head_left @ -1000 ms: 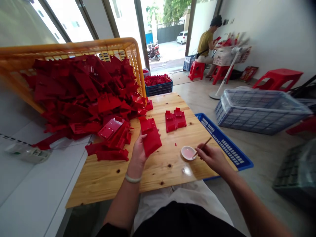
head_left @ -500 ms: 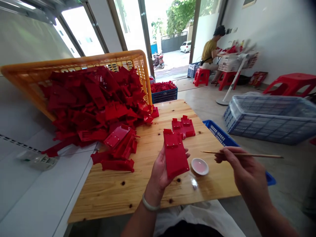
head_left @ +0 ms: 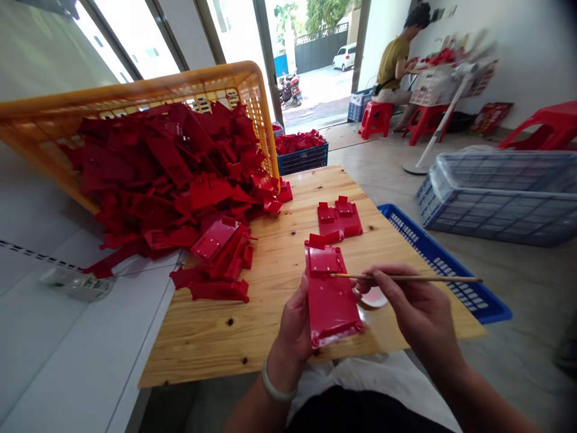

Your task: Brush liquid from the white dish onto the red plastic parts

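My left hand [head_left: 295,319] grips a flat red plastic part [head_left: 331,304] by its left side, above the wooden table [head_left: 265,337]. A thin wooden brush [head_left: 428,278] is pinched in my right hand [head_left: 417,307], its tip at the part's surface just below the raised plate. Partly hidden behind my right fingers is a small white dish [head_left: 373,297] with pinkish liquid. Two joined-looking red pieces [head_left: 340,218] lie on the table beyond the held part.
A tipped orange basket [head_left: 265,120] spills a heap of red parts [head_left: 180,174] at the left. Beside the table's right edge is a blue basket [head_left: 451,270]; a blue-grey crate [head_left: 496,210] stands farther right. A seated person [head_left: 396,66] works in the background.
My right hand has moved left, bringing the brush tip to the held part and covering some of the dish. The held part has tilted, and the view has shifted a little.
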A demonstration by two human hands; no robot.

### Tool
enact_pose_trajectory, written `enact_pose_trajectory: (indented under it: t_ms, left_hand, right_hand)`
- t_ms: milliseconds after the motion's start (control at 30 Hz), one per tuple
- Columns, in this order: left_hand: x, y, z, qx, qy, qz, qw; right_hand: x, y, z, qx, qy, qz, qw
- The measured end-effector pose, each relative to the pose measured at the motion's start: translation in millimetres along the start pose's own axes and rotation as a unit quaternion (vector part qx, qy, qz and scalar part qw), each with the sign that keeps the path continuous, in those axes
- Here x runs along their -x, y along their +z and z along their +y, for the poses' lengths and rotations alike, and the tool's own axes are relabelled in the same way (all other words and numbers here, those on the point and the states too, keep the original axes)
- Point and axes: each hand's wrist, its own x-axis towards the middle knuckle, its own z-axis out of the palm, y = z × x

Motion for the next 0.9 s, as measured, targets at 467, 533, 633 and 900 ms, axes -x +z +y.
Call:
enact_pose_trajectory:
  t_ms: [467,533,633,900]
  left_hand:
    - [0.3,9.2,-1.3,0.032,-0.004,0.039,0.999]
    - [0.6,9.8,-2.2,0.043,-0.001,0.035,0.998]
    - [0.9,10.8,-3.9,0.055,0.008,0.029,0.998]
    - [-0.1,9.6,-6.3,0.024,0.027,0.026,0.999]
  right_hand:
    - [2.1,-3.2,3.6,0.025,-0.016,-0.011,0.999]
    - [2.5,-3.9,4.6,0.020,-0.024,-0.020,0.999]
    - [2.4,-4.1,5.0,0.023,-0.043,-0.028,0.998]
    - [3.1,-6.6,8.1,0.065,-0.104,-0.044,0.991]
